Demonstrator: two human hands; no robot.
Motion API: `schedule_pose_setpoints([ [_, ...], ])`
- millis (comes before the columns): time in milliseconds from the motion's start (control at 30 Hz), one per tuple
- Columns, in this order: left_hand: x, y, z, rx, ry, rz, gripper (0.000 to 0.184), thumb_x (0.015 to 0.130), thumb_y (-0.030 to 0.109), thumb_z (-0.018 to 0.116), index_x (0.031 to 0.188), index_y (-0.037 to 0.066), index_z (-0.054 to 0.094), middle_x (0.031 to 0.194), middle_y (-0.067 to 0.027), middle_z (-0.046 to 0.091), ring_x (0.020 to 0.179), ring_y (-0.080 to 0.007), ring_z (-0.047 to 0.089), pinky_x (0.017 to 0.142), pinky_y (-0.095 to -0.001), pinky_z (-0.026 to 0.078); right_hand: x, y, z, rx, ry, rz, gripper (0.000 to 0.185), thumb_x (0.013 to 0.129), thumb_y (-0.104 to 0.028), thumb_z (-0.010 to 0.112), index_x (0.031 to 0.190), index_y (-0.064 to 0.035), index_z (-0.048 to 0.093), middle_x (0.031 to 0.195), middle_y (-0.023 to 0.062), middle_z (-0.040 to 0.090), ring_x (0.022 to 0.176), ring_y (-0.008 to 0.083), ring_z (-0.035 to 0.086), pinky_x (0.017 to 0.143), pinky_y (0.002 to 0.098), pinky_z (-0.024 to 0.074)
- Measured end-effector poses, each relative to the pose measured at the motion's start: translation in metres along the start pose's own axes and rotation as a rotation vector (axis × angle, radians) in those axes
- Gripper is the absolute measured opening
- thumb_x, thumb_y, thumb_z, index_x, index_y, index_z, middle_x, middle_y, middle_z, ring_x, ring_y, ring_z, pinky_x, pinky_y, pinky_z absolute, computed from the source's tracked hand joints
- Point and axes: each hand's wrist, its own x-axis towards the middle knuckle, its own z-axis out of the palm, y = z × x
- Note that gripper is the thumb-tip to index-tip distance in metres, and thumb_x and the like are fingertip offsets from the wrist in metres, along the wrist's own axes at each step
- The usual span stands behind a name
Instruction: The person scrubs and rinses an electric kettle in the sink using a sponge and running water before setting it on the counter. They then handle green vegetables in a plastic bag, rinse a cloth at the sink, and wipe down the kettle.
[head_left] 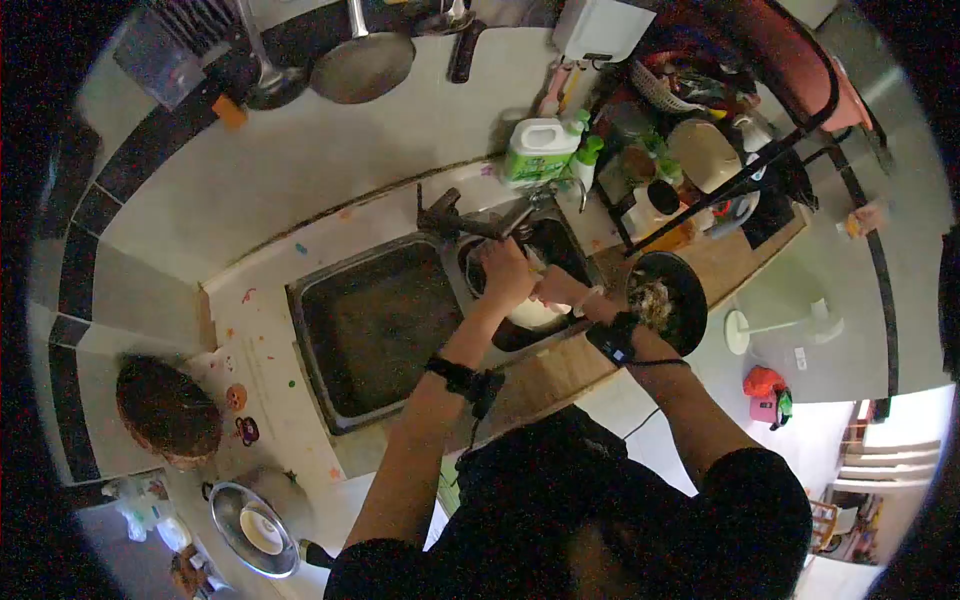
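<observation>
Both hands are together over the small right basin (500, 338) of the sink, just below the dark faucet (500, 222). My left hand (508, 274) is closed, its back toward me and its fingertips hidden. Close beside it, my right hand (562, 288) is also closed, with its fingers pointing left. Under and between the hands lies a white rounded thing (540, 314); whether it is a bowl or something else I cannot tell. What the fingers grip is too small and blurred to make out.
Left of the hands is the large sink basin (378, 330). A detergent jug (540, 152) stands behind the faucet. A dark pan (690, 305) with food scraps sits near my right forearm. Beyond it is a crowded dish rack (690, 190). A metal pot lid (240, 505) lies at lower left.
</observation>
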Motion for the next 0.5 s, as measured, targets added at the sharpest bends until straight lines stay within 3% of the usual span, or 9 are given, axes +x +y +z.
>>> schedule_pose_setpoints([
  [67,0.016,-0.005,0.013,-0.386,0.186,0.193,0.044,0.076,0.010,0.055,0.112,-0.007,0.036,0.098,-0.0279,0.048,0.093,-0.0450,0.046,0.082,-0.0491,0.033,0.005,0.014,-0.004,0.069,0.033,0.085,0.014,0.078,-0.008,0.051,0.072,-0.0023,0.062,0.063,0.0074,0.061,0.047,0.0125,0.057,0.046,0.0259,0.0458],
  [100,0.015,-0.010,0.014,-0.394,0.185,0.206,0.044,0.076,0.010,0.055,0.112,-0.007,0.036,0.098,-0.0279,0.048,0.093,-0.0450,0.046,0.082,-0.0491,0.033,0.006,0.018,-0.006,-0.144,0.073,-0.185,0.015,0.078,-0.009,0.051,0.072,-0.0020,0.062,0.063,0.0074,0.061,0.048,0.0128,0.057,0.046,0.0254,0.0459],
  [167,0.009,-0.023,0.014,-0.492,-0.061,-0.246,0.042,0.075,0.011,0.056,0.109,-0.006,0.040,0.100,-0.0261,0.049,0.091,-0.0446,0.047,0.077,-0.0491,0.036,0.020,0.060,0.002,-0.361,0.120,-0.445,0.016,0.078,-0.010,0.051,0.073,-0.0018,0.063,0.062,0.0075,0.061,0.048,0.0131,0.057,0.046,0.0250,0.0459],
  [233,0.015,-0.044,0.056,-0.508,0.068,-0.319,0.035,0.075,0.014,0.056,0.102,-0.005,0.045,0.096,-0.0255,0.051,0.090,-0.0444,0.047,0.074,-0.0484,0.038,0.045,0.139,0.030,0.261,0.040,-0.214,0.016,0.077,-0.014,0.053,0.073,-0.0017,0.063,0.061,0.0081,0.061,0.047,0.0118,0.056,0.045,0.0248,0.0449],
  [267,0.018,-0.056,0.078,-0.517,0.206,-0.398,0.029,0.075,0.016,0.056,0.095,-0.005,0.050,0.092,-0.0248,0.052,0.089,-0.0441,0.048,0.072,-0.0476,0.040,0.017,0.059,0.004,0.232,0.049,0.162,0.015,0.076,-0.016,0.055,0.073,-0.0036,0.063,0.061,0.0069,0.061,0.046,0.0094,0.055,0.044,0.0235,0.0437],
  [300,0.023,-0.063,0.086,-0.519,0.205,-0.397,0.029,0.075,0.016,0.056,0.095,-0.005,0.050,0.092,-0.0248,0.052,0.089,-0.0441,0.048,0.072,-0.0476,0.040,0.019,0.066,0.007,0.231,0.050,0.164,0.015,0.076,-0.016,0.055,0.073,-0.0036,0.063,0.061,0.0069,0.061,0.046,0.0094,0.055,0.044,0.0235,0.0437],
  [400,0.049,-0.077,0.097,-0.378,-0.224,0.044,0.035,0.077,0.028,0.055,0.080,-0.007,0.057,0.073,-0.0157,0.056,0.075,-0.0257,0.052,0.067,-0.0334,0.039,0.008,0.032,-0.004,-0.170,0.207,-0.178,0.021,0.078,-0.017,0.051,0.061,-0.0107,0.059,0.047,-0.0008,0.053,0.039,0.0110,0.051,0.044,0.0272,0.0423],
  [433,0.049,-0.049,0.059,-0.404,-0.328,-0.147,0.031,0.078,0.026,0.054,0.090,-0.002,0.057,0.079,-0.0138,0.058,0.075,-0.0247,0.054,0.068,-0.0320,0.042,0.022,0.043,0.007,-0.602,0.438,-0.610,0.024,0.079,-0.021,0.050,0.059,-0.0116,0.058,0.045,-0.0016,0.052,0.040,0.0141,0.052,0.045,0.0304,0.0427],
  [500,0.051,0.014,-0.027,-0.409,-0.516,-0.547,0.032,0.081,0.021,0.051,0.110,0.007,0.055,0.090,-0.0101,0.061,0.074,-0.0226,0.058,0.068,-0.0291,0.047,0.035,0.040,0.014,-0.042,0.150,0.195,0.020,0.077,-0.025,0.053,0.064,-0.0104,0.060,0.052,0.0016,0.056,0.046,0.0156,0.056,0.047,0.0322,0.0435],
])
